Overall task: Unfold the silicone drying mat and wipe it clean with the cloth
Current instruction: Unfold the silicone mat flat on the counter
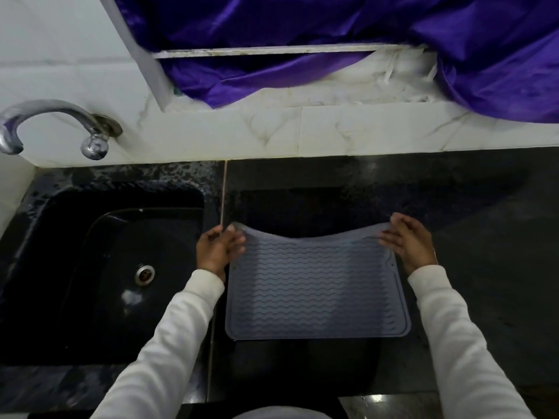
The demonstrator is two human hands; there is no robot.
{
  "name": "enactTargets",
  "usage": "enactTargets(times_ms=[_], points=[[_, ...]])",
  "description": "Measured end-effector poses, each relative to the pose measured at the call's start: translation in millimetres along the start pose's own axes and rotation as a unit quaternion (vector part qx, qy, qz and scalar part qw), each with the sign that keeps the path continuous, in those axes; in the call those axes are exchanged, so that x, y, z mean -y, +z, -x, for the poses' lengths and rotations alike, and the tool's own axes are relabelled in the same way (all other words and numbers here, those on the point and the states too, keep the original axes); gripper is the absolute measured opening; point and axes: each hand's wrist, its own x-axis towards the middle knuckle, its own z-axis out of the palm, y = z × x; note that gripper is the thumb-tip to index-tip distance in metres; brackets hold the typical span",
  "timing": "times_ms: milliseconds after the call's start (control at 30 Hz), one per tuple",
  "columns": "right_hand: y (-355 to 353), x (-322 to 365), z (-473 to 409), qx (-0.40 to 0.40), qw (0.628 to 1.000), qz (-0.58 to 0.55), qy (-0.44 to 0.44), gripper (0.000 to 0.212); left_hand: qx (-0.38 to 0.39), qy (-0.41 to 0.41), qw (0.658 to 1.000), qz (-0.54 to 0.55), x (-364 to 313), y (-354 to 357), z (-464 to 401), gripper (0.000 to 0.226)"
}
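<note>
The grey rectangular silicone drying mat (317, 294), ribbed with wavy ridges and edged by a raised rim, lies on the dark polished stone surface (472, 237) just right of the sink, its ribbed face up. Its sides look close to equal, so its long axis cannot be told; its near edge lies flat toward the person, while the far edge is lifted off the surface and sags in the middle between the two raised corners. The left hand (218, 251) pinches the far left corner, thumb on top and the fingers (237, 247) curled under the edge. The right hand (406, 241) holds the far right corner, its fingers (388, 238) laid close together along the top of the mat; whether the thumb is under the edge cannot be told. Both arms wear white long sleeves (172, 337). To the left, set into the same surface, is a black rectangular sink basin (78, 267) with a round metal drain (144, 274); a curved chrome tap (51, 122) juts from the white marble-look tiled wall (272, 131) above it. The strip of surface behind the sink is spotted with wet marks. Higher up, a shiny purple cloth (302, 28) is draped over a white frame and ledge, and hangs down over the wall on the right.
</note>
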Motion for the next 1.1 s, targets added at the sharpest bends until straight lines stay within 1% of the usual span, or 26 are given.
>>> enactTargets(times_ms=[67, 133, 200, 267, 300, 333, 367, 400, 433, 467, 500, 533, 567, 633, 700, 767, 833, 900, 933, 967, 1000, 1033, 1067, 1100], points=[[4, 1, 1, 0.020, 0.999, -0.041, 0.022, 0.047, -0.006, 0.012, 1.000, -0.019, 0, 4, -4, 0.041], [6, -1, 1, 0.006, 0.999, -0.040, 0.027, 0.046, -0.013, 0.037, 0.997, -0.061, 5, 6, -4, 0.038], [7, -9, 2, -0.017, 0.999, 0.004, 0.029, 0.044, -0.008, 0.096, 0.984, -0.149, 18, 3, -1, 0.032], [2, -24, 5, -0.017, 0.994, 0.111, 0.001, 0.036, 0.012, 0.149, 0.951, -0.270, 34, -5, 2, 0.027], [-3, -33, 6, -0.007, 0.983, 0.181, -0.028, 0.032, 0.028, 0.170, 0.928, -0.330, 42, -10, 4, 0.027], [-7, -42, 9, 0.008, 0.967, 0.248, -0.064, 0.030, 0.050, 0.201, 0.897, -0.391, 50, -16, 6, 0.028], [-12, -49, 13, 0.026, 0.945, 0.308, -0.104, 0.031, 0.076, 0.247, 0.855, -0.449, 60, -22, 6, 0.030], [-16, -55, 19, 0.047, 0.915, 0.372, -0.149, 0.034, 0.100, 0.297, 0.800, -0.511, 68, -27, 8, 0.033], [-20, -63, 24, 0.071, 0.872, 0.440, -0.200, 0.037, 0.111, 0.340, 0.742, -0.568, 76, -33, 10, 0.037], [-23, -71, 28, 0.101, 0.821, 0.504, -0.250, 0.041, 0.110, 0.366, 0.693, -0.611, 83, -38, 13, 0.043], [-25, -78, 32, 0.122, 0.776, 0.550, -0.283, 0.044, 0.102, 0.370, 0.666, -0.639, 88, -42, 17, 0.048], [-27, -86, 35, 0.132, 0.754, 0.573, -0.294, 0.047, 0.092, 0.362, 0.657, -0.655, 91, -46, 23, 0.051], [-28, -91, 40, 0.129, 0.753, 0.576, -0.291, 0.049, 0.084, 0.357, 0.653, -0.663, 95, -49, 28, 0.052], [-29, -100, 45, 0.113, 0.766, 0.564, -0.288, 0.049, 0.075, 0.348, 0.646, -0.676, 99, -52, 35, 0.052], [-29, -104, 48, 0.104, 0.761, 0.572, -0.289, 0.051, 0.073, 0.348, 0.634, -0.686, 101, -55, 38, 0.052], [-28, -106, 48, 0.106, 0.756, 0.577, -0.289, 0.051, 0.075, 0.347, 0.634, -0.687, 102, -58, 41, 0.052], [-28, -107, 47, 0.120, 0.759, 0.573, -0.285, 0.045, 0.074, 0.341, 0.635, -0.689, 104, -60, 46, 0.053], [-31, -103, 46, 0.140, 0.770, 0.545, -0.302, 0.041, 0.070, 0.333, 0.635, -0.694, 106, -60, 48, 0.054], [-34, -98, 45, 0.126, 0.779, 0.529, -0.313, 0.041, 0.067, 0.327, 0.636, -0.696, 106, -59, 49, 0.054], [-39, -91, 45, 0.086, 0.786, 0.521, -0.321, 0.040, 0.066, 0.319, 0.638, -0.698, 106, -58, 49, 0.053], [-44, -82, 44, 0.021, 0.786, 0.525, -0.327, 0.037, 0.064, 0.311, 0.641, -0.699, 106, -56, 49, 0.053], [-50, -73, 42, -0.055, 0.778, 0.532, -0.329, 0.035, 0.061, 0.304, 0.643, -0.700, 106, -54, 49, 0.053], [-57, -64, 40, -0.126, 0.763, 0.543, -0.328, 0.034, 0.058, 0.298, 0.645, -0.702, 107, -53, 49, 0.053], [-63, -58, 37, -0.173, 0.744, 0.559, -0.322, 0.036, 0.054, 0.295, 0.644, -0.703, 108, -52, 50, 0.053]])
